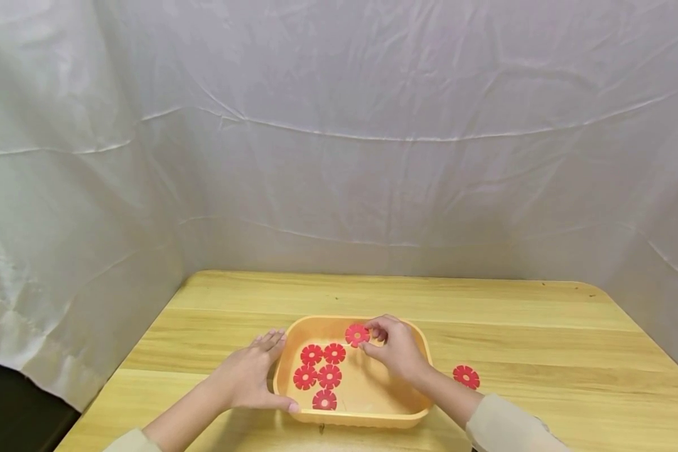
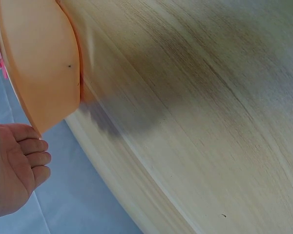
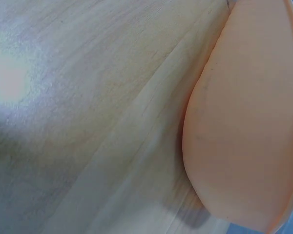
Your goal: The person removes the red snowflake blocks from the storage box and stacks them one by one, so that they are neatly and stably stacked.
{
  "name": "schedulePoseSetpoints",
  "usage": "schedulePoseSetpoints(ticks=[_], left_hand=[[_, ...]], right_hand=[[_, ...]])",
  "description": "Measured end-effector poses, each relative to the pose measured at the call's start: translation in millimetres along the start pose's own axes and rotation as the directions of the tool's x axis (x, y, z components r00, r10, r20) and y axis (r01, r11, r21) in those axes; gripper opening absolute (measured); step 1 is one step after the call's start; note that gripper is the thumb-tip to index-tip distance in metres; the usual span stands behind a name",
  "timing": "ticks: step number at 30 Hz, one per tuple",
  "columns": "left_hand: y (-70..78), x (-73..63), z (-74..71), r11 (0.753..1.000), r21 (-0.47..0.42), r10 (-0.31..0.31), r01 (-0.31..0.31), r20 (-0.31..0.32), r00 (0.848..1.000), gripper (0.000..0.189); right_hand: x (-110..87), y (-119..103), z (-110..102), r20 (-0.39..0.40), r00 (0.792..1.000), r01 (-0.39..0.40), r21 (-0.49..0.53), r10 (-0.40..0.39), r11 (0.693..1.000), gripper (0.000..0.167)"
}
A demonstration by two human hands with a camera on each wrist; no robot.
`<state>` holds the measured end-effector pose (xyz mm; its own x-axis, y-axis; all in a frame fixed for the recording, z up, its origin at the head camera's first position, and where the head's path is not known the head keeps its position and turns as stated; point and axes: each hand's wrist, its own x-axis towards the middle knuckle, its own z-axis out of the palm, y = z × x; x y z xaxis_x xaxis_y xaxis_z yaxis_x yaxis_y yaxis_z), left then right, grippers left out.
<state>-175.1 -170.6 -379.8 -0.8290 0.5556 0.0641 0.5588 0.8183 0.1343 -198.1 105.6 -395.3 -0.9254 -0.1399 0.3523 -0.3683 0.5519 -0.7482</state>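
An orange-yellow plastic tray (image 1: 367, 417) stands on the wooden table, with several red flower-shaped discs (image 1: 329, 376) lying in its left half. In the head view my right hand (image 1: 398, 351) reaches over the tray and pinches another red flower disc (image 1: 357, 335) near the back wall, between thumb and fingers. My left hand (image 1: 251, 376) rests spread along the tray's left end, its thumb at the front rim and its fingers at the back left. The left wrist view shows the left fingers (image 2: 36, 156) loosely bent beside the tray's corner.
One more red flower disc (image 1: 466, 376) lies on the table (image 1: 542, 351) to the right of the tray, close to my right forearm. Pale cloth (image 1: 373, 188) hangs behind the table and at its sides. The tray's outer wall (image 3: 239, 122) fills the right of the right wrist view.
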Motion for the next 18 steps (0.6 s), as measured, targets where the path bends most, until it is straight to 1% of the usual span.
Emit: schedulePoseSetpoints(ticks=[5, 11, 18], left_hand=[[0.1, 0.0, 0.7, 1.0, -0.001, -0.003, 0.003, 0.001, 1.0, 0.116], [0.5, 1.1, 0.0, 1.0, 0.004, 0.007, -0.007, -0.012, 1.0, 0.117], [2.0, 1.4, -0.3, 1.0, 0.001, 0.013, -0.013, -0.018, 1.0, 0.118]], right_hand=[[-0.8, 1, -4, -0.001, 1.0, 0.027, -0.016, -0.027, 1.0, 0.021], [-0.7, 3, -7, -0.018, 0.999, 0.026, -0.044, -0.027, 0.999, 0.021], [-2.7, 6, -13, -0.034, 0.996, 0.083, -0.055, -0.085, 0.995, 0.023]])
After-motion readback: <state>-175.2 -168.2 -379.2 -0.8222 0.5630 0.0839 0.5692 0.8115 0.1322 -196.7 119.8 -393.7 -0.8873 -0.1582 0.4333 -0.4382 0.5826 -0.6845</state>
